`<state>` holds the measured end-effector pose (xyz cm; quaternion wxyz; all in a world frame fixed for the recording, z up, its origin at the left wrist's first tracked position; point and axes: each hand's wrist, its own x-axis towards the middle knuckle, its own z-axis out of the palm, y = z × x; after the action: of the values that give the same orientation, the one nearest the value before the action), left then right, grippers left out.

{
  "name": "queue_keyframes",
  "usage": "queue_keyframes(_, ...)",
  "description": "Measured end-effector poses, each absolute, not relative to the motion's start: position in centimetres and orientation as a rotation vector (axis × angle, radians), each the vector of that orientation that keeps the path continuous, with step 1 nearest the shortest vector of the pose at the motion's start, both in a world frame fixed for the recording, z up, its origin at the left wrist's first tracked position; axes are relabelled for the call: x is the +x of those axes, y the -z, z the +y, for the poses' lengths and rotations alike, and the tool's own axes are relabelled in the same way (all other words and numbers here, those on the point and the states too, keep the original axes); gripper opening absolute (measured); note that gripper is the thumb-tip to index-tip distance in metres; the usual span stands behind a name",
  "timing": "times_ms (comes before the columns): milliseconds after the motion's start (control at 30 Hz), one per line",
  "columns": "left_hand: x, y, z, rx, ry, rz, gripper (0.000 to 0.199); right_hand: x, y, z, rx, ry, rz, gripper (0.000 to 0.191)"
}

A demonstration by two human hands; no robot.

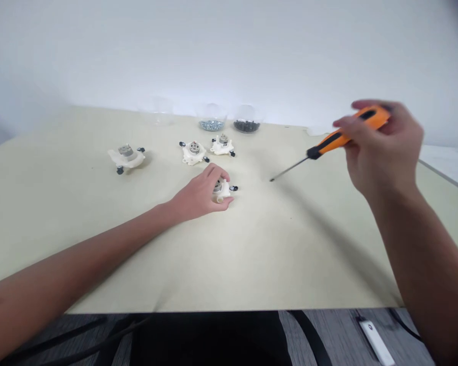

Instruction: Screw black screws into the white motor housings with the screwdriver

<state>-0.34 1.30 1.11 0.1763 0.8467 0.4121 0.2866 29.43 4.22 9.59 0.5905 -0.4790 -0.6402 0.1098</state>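
Note:
My left hand (204, 195) is closed round a white plastic part (224, 190) with a round metal motor, resting on the table; a black piece sticks out at its right, and the fingers cover its left side. Raised above the table at the right, my right hand (385, 145) grips an orange and black screwdriver (366, 119). The metal shaft slants down to the left, its tip to the right of the white part and apart from it. Two similar motor parts (193, 152) (223, 145) lie just behind my left hand.
Another motor part (127, 156) sits at the left. Along the back stand a clear cup (160, 114), a cup of silvery small pieces (212, 122) and a cup of black ones (246, 122). A white power strip (376, 341) lies on the floor.

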Motion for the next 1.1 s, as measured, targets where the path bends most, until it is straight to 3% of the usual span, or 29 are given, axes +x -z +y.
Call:
queue_keyframes(67, -0.3, -1.0, 1.4, 2.379, -0.809, 1.161, 0.036, 28.0, -11.5, 4.8, -0.938, -0.339, -1.314, 0.013)
queue_keyframes(200, -0.8, -1.1, 1.6, 2.180, -0.805, 1.162, 0.047, 24.4, -13.5, 4.1, -0.940, -0.495, -1.510, 0.009)
queue_keyframes(367, -2.1, -2.2, 2.3, 2.013, -0.900, 1.005, 0.030, 21.1, -13.2, 1.5, -1.078, -0.497, -1.796, 0.009)
queue_keyframes(533, -2.7, -3.5, 2.4, 2.189, -0.744, 1.063, 0.029, 20.3, -11.5, 1.0, -1.230, -0.464, -1.877, 0.012)
queue_keyframes(733, -2.1, -3.5, 1.8, 2.361, -0.719, 1.066, 0.051, 20.2, -8.3, 1.2, -1.376, -0.358, -2.204, 0.023)
queue_keyframes(900, -0.9, -2.2, 1.3, 2.350, -0.594, 1.056, 0.044, 21.2, -5.3, 2.5, -1.558, -0.114, -2.417, 0.031)
queue_keyframes(1100, -0.8, -1.2, 1.7, 2.212, -0.794, 1.186, 0.029, 21.8, -1.8, 5.0, -1.519, 0.105, -2.561, 0.032)
